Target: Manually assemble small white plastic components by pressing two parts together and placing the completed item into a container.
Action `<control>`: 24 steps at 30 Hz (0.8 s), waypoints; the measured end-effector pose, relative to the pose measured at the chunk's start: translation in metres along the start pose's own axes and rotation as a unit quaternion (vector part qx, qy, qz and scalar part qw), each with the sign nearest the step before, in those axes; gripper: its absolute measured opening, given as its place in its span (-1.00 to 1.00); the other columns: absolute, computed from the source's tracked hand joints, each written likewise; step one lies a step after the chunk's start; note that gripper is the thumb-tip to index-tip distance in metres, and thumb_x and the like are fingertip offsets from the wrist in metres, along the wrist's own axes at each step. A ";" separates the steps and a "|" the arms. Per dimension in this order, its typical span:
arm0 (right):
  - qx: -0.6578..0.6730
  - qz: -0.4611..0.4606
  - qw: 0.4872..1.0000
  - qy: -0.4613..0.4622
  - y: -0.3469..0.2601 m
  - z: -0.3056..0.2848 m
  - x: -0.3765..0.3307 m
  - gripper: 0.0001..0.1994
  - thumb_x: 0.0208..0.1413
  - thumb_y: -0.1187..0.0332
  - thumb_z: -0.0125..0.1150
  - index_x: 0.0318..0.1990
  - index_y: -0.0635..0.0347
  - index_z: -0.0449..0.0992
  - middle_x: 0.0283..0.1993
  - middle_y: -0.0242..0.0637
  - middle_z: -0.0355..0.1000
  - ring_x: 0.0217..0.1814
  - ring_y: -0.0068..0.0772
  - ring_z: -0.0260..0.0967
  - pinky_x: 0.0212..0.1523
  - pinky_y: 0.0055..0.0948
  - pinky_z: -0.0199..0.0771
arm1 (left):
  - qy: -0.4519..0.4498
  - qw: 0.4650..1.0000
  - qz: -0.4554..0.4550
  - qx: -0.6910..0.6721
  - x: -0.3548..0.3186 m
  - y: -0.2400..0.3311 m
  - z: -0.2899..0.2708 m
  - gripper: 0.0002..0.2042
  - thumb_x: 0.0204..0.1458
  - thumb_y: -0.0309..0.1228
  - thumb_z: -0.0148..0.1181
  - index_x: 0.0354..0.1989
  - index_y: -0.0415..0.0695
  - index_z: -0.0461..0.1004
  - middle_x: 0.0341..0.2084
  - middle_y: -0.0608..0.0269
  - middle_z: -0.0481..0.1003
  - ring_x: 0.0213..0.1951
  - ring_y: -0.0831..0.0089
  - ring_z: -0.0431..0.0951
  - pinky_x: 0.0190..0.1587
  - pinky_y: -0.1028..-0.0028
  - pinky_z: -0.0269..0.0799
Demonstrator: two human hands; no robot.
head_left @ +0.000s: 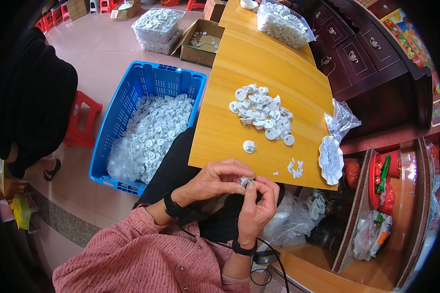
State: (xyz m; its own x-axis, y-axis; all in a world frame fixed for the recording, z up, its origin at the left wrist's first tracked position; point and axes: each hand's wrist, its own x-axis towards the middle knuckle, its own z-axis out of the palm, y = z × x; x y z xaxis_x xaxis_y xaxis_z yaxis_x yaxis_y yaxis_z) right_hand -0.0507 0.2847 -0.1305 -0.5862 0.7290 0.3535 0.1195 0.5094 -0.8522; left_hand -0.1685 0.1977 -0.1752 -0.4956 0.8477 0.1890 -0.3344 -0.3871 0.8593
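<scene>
Just off the table's near edge, my left hand (219,180) and my right hand (259,202) meet over my lap. Between their fingertips is a small white plastic part (245,181), mostly covered by the fingers. Both hands pinch it. Beyond them on the yellow wooden table (220,132) lies one white round plastic piece (249,146) by itself. Farther back rises a pile of similar white plastic pieces (264,113). Several tiny white pegs (296,168) lie near the right edge, beside a scalloped white dish (322,166) full of small white bits.
A blue crate (98,156) of white round parts stands on the floor at left. Clear tubs (156,29), a cardboard box (190,53) and a red stool (83,122) beside a person in black are farther off. A dark cabinet (366,58) flanks the table at right.
</scene>
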 end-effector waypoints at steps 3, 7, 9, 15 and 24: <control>0.005 0.000 1.000 -0.006 0.001 -0.001 0.000 -0.95 0.15 0.57 0.21 -0.33 0.37 0.47 -0.08 -0.16 0.39 -0.04 -0.34 0.37 0.03 -0.41 0.40 | -0.011 1.000 -0.014 0.012 0.000 0.002 -0.003 -0.63 0.01 -0.58 0.38 0.04 -0.19 0.58 -0.02 0.21 0.47 -0.01 0.48 0.49 0.00 0.53 0.44; 0.029 0.016 0.999 -0.023 0.002 -0.003 0.000 -0.98 0.16 0.60 0.18 -0.31 0.37 0.48 -0.06 -0.18 0.39 -0.03 -0.39 0.37 0.04 -0.44 0.40 | -0.012 1.000 -0.010 0.014 0.000 0.000 -0.003 -0.63 0.01 -0.57 0.38 0.05 -0.19 0.58 -0.03 0.22 0.47 -0.03 0.49 0.49 -0.01 0.53 0.44; 0.037 0.020 0.999 -0.030 0.003 -0.003 0.000 -0.99 0.16 0.60 0.17 -0.29 0.37 0.48 -0.05 -0.19 0.38 -0.03 -0.40 0.37 0.05 -0.45 0.40 | -0.007 1.000 -0.004 0.021 0.000 0.000 -0.003 -0.63 0.02 -0.57 0.38 0.04 -0.20 0.57 -0.04 0.23 0.48 -0.03 0.50 0.49 -0.01 0.54 0.44; 0.096 0.044 0.994 -0.032 0.005 -0.005 0.000 -0.97 0.21 0.62 0.11 -0.23 0.39 0.46 0.00 -0.20 0.35 -0.02 -0.46 0.35 0.05 -0.49 0.41 | 0.011 0.999 -0.026 -0.028 0.000 -0.001 0.000 -0.62 0.02 -0.58 0.38 0.06 -0.21 0.55 -0.06 0.25 0.49 -0.07 0.53 0.50 -0.04 0.56 0.45; 0.074 0.039 0.996 -0.038 0.005 -0.004 0.000 -0.97 0.22 0.62 0.09 -0.25 0.41 0.45 -0.02 -0.19 0.35 -0.04 -0.47 0.35 0.02 -0.50 0.41 | 0.007 1.000 -0.016 -0.004 -0.001 -0.001 -0.001 -0.61 -0.01 -0.59 0.40 0.05 -0.23 0.55 -0.07 0.25 0.49 -0.07 0.55 0.50 -0.06 0.59 0.45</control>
State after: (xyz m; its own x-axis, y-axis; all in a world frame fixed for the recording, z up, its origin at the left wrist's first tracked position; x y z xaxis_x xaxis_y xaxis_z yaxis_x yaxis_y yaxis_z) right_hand -0.0469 0.2893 -0.1328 -0.6386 0.7248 0.2586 0.0506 0.3749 -0.9257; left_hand -0.1688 0.1965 -0.1768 -0.4960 0.8543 0.1555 -0.3558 -0.3634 0.8610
